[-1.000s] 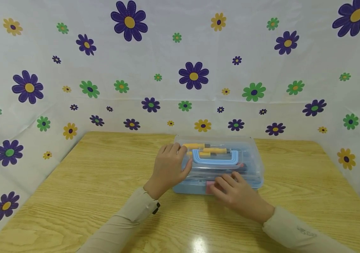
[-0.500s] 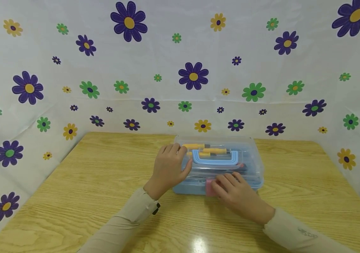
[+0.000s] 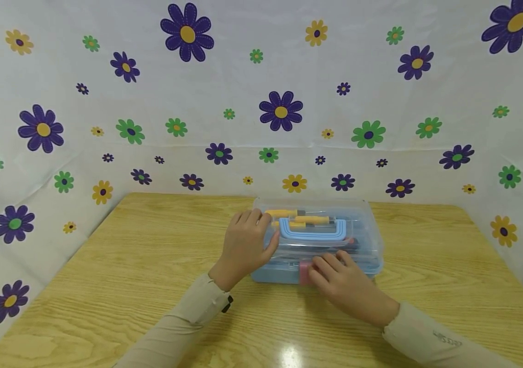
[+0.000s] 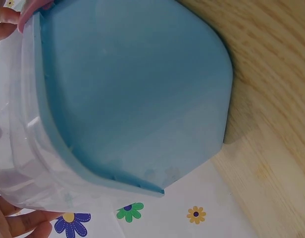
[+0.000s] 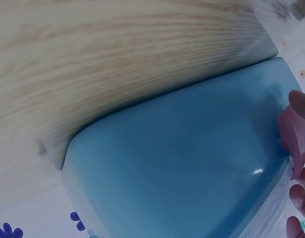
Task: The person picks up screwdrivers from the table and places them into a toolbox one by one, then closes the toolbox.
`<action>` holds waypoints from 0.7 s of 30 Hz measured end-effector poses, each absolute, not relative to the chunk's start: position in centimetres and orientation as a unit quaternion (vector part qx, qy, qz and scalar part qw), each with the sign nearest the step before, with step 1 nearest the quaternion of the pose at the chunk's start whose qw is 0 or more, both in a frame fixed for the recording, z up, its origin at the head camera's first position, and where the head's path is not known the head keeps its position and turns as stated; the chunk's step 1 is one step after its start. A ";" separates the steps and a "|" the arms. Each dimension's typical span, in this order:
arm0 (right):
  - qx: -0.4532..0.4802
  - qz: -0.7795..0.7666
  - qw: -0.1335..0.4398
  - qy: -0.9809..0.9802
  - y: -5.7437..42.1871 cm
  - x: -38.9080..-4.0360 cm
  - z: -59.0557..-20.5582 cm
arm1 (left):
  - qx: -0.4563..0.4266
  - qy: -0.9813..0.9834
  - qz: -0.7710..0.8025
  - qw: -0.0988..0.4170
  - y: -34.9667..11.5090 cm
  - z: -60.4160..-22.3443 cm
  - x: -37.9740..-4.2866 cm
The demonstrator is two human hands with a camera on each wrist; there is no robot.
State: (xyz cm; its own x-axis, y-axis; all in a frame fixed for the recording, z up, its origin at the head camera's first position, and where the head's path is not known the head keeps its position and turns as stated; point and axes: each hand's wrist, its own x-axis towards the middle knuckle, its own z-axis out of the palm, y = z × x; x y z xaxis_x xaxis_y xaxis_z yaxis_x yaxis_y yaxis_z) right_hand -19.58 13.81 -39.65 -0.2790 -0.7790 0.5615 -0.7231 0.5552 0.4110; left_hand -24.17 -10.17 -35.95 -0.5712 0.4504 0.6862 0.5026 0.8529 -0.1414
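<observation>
A plastic toolbox [image 3: 266, 275] with a light-blue base, a clear lid [image 3: 374, 245] and a blue carry handle [image 3: 313, 236] stands on the table, its lid down. Through the lid show several yellow-handled screwdrivers [image 3: 284, 212]. My left hand [image 3: 245, 245] holds the lid's left side, thumb towards the handle and fingertips along the side. At the front, my right hand [image 3: 344, 281] pinches the pink latch [image 3: 305, 273], the thumb low on it and the fingers curled at the lid's front edge. The right wrist view has the latch [image 5: 295, 139] standing out from the blue front wall.
The wood-grain table [image 3: 151, 255] extends around the toolbox. A white cloth [image 3: 224, 76] printed with flowers hangs behind and on both sides, close to the toolbox's back. Darker items [image 3: 351, 244] inside the toolbox are blurred by the lid.
The pink latch has shifted slightly down and outward under my right thumb since a second ago. My left hand and the toolbox have kept their places.
</observation>
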 end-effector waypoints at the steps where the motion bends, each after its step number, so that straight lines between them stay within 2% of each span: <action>1: 0.469 -0.037 0.374 -0.799 13.8 -19.6 -39.7 | -0.270 -0.885 -0.035 0.377 -10.2 -36.0 -24.2; 16: 0.441 -0.050 0.414 -0.795 12.5 -19.7 -40.3 | -0.277 -0.883 -0.025 0.377 -10.3 -36.0 -24.2; 21: 0.445 -0.061 0.408 -0.795 12.2 -19.8 -40.3 | -0.284 -0.881 -0.024 0.378 -10.4 -35.8 -24.2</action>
